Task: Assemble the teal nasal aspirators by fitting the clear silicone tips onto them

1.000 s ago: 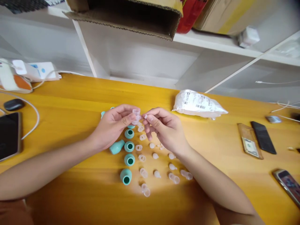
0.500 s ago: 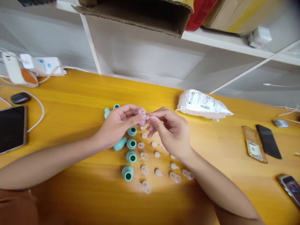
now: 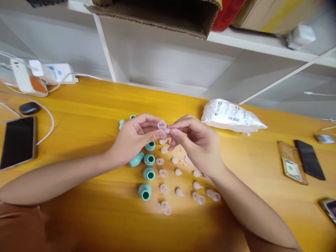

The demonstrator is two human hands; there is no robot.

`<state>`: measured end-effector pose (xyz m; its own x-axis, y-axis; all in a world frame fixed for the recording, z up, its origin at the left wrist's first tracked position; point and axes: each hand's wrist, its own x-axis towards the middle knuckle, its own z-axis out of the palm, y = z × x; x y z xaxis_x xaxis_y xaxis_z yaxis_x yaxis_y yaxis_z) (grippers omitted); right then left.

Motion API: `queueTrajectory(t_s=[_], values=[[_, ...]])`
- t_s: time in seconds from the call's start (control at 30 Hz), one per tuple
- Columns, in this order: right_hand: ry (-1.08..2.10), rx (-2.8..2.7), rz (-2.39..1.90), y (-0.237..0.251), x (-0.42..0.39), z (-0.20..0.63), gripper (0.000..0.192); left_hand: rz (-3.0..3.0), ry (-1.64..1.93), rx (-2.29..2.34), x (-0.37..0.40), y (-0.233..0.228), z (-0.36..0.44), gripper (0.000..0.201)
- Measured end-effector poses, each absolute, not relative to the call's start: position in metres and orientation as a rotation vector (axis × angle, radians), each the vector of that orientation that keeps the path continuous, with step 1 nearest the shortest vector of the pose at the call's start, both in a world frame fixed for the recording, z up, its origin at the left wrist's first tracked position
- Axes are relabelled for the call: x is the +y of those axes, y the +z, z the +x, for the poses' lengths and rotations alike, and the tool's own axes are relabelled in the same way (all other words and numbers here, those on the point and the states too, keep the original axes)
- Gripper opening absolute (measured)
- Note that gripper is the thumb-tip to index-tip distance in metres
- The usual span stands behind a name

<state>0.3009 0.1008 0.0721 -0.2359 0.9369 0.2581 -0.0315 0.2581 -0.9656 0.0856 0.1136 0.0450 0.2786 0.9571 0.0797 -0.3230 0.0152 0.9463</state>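
Two hands (image 3: 138, 136) (image 3: 201, 143) — narrow pinches on a clear cup (image 3: 162, 126)

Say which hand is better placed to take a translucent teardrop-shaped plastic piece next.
Likely the right hand: it is closer to the teardrop-shaped pieces, though also occupied at the clear plastic cup the left hand grips.

In the lower left corner of my head view I see rust-brown cloth (image 3: 21, 227), plain and matt, with soft creases; sleeve or shirt front, I cannot tell which. The slender left forearm (image 3: 65, 171) is bare down to the wrist, and I find the right forearm (image 3: 246, 199) bare too, each broadening towards the elbow. The left hand (image 3: 139, 134) and the right hand (image 3: 201, 141) are bare, with short thumbnails and fine creases across the left thumb (image 3: 153, 135). Shadow dims the right elbow.
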Motion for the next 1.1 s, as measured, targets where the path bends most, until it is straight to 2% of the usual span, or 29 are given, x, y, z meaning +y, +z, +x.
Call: queueTrajectory(t_s=[0.17,0.27,0.53,1.1], values=[[1.313,-1.417,-0.916,0.084,0.103,0.301,0.030,1.127,1.171,0.744,0.111,0.050,0.087,0.031],[1.398,-1.382,-0.925,0.086,0.103,0.302,0.034,1.109,1.161,0.716,0.110,0.052,0.088,0.030],[1.496,-1.287,-0.873,0.082,0.104,0.305,0.029,1.002,1.137,0.657,0.109,0.051,0.089,0.029],[1.581,-1.328,-0.805,0.081,0.107,0.303,0.023,1.240,1.192,0.723,0.106,0.059,0.085,0.032]])
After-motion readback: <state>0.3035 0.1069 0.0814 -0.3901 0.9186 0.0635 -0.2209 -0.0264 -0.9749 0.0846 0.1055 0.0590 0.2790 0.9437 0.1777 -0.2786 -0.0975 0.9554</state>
